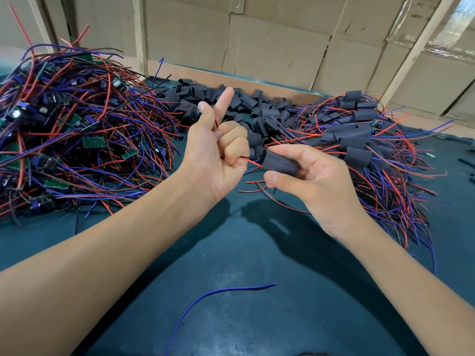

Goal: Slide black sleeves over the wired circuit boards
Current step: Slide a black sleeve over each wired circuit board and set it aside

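Green table [257, 265]: wired boards [64, 129], sleeves [231, 104].

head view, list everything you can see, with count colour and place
unsleeved circuit boards: a big pile, green boards with red, blue and black wires, far left of the table
empty sleeves: a heap, black, back centre
sleeved boards: a pile, black sleeves with red and blue wires trailing, right
held sleeve: one, black, centre, wires leaving its left end
loose wire: one, blue, near centre of the table
table: one, dark green top
cardboard sheets: several, brown, behind the table
left hand: grips the wires, index finger and thumb raised
right hand: pinches the held sleeve
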